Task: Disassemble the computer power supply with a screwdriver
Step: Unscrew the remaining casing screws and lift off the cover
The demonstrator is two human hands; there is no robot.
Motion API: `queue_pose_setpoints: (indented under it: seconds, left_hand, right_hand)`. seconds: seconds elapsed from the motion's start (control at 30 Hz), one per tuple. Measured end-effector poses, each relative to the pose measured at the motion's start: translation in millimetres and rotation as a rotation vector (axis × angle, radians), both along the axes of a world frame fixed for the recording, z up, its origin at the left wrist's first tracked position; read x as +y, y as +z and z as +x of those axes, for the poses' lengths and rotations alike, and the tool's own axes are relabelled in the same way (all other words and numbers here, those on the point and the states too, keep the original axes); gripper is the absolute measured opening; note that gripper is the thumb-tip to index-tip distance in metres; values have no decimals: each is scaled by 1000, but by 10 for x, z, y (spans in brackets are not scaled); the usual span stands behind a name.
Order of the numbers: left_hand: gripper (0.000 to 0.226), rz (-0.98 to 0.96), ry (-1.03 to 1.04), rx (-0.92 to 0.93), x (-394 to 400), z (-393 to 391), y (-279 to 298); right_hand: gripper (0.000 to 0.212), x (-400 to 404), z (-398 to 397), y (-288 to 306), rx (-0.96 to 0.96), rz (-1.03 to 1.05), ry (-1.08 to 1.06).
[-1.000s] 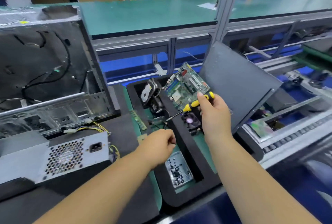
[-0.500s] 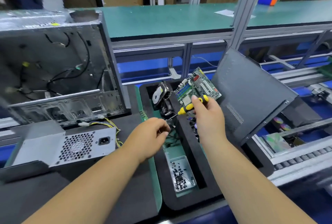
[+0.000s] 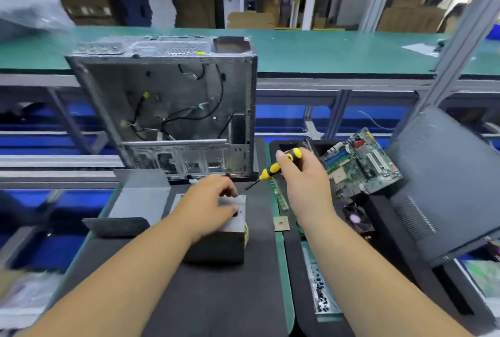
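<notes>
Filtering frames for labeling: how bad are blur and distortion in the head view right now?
Head view: motion blur smears the left edge, the power supply and the left hand on it; the right hand and screwdriver are softer than the motherboard; wide-angle lens bows the bench edge and tilts the computer case.

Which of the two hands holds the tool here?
The right hand, gripping the yellow-and-black screwdriver above the mat; the left hand rests on the grey metal power supply box instead.
</notes>
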State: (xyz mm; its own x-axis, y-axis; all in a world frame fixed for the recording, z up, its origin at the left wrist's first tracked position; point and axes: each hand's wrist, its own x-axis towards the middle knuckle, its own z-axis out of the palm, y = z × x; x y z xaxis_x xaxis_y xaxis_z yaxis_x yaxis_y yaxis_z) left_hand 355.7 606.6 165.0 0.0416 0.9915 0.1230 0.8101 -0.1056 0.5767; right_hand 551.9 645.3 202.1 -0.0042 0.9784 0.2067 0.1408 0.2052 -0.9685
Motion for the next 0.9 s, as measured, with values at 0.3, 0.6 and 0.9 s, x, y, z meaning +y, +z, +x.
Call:
queue_pose_setpoints:
  seconds: [0.3, 0.6, 0.9]
  left_hand:
    - [30, -104, -79, -92, -16, -340, -83]
    - [25, -98, -110, -124, 18, -392, -185]
    - [16, -96, -99, -196, 17, -455, -245]
  right_hand:
    - [30, -131, -334, 7, -175, -12, 109]
    - [30, -204, -422, 63, -205, -11, 67]
    - [25, -273, -573, 151, -438, 76, 18]
